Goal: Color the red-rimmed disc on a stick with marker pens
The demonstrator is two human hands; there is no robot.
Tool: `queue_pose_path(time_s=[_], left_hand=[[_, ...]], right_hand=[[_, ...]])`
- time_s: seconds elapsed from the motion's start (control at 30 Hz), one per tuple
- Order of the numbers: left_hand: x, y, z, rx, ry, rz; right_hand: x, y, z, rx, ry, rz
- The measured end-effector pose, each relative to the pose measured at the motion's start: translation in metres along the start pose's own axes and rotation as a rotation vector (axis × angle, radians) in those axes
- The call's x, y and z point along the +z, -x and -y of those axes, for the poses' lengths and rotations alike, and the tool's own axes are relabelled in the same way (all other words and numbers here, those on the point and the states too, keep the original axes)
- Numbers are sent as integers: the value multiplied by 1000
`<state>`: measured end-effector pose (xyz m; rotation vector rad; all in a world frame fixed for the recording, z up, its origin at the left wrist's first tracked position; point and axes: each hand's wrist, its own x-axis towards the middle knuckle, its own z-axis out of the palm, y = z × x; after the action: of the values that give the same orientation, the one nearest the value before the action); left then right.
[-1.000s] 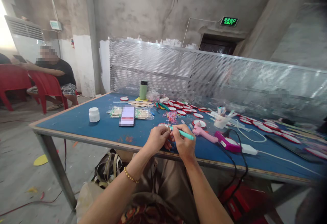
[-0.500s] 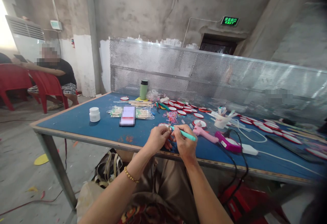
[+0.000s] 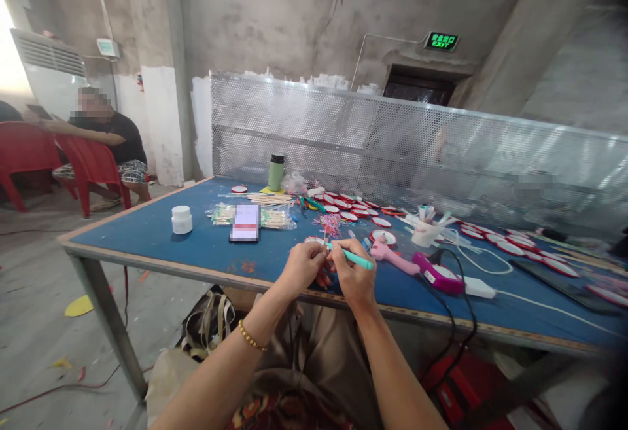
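Note:
My right hand [image 3: 354, 274] is closed around a turquoise pen [image 3: 358, 260], its tip pointing left toward my other hand. My left hand [image 3: 305, 266] is closed at the table's front edge, thumb and fingers pinched together. A thin upright piece with a reddish top [image 3: 326, 232] shows just above the left fingertips; what exactly they grip is too small to make out. Right behind the left hand lies a red-rimmed white disc [image 3: 313, 239], partly covered. A pile of small coloured strips [image 3: 330, 224] lies beyond the hands.
On the blue table [image 3: 206, 253] are a phone [image 3: 245, 223], a white jar [image 3: 182, 220], bagged wooden sticks [image 3: 279, 216], a green tumbler [image 3: 276, 173], and several red-rimmed discs [image 3: 360, 213]. A pink glue gun [image 3: 397, 258], purple box [image 3: 439, 275] and cables lie right. Someone [image 3: 125, 135] sits far left.
My right hand and the turquoise pen have shifted slightly left, with the pen's rear end a little lower. My left hand stays nearly in place.

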<state>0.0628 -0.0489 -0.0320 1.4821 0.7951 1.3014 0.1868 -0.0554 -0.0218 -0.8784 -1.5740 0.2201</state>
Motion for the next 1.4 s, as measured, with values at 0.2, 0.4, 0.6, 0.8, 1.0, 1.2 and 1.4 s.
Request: queue_pose_path(time_s=[0.2,0.4,0.6,0.8,1.0,1.2,1.4], left_hand=[[-1,-1,2,-4,9,13],[-3,0,-1,-47,112,24],[-3,1,-4,-52,143,15],[-4,0,-1,-46,125,15],[-4,1,-2,-31,111,15],[-3,2,-3,-19,86,12],[-3,2,-4,-22,94,5]], right_hand=[[0,2,-2,15,-20,-67],[-1,2,-4,17,-22,-107],[-1,2,-3,12,-17,-47],[0,1,-4,20,-27,-37],[0,0,-1,5,-22,-27],[0,1,-3,3,-20,-17],[0,3,-4,-6,-10,1]])
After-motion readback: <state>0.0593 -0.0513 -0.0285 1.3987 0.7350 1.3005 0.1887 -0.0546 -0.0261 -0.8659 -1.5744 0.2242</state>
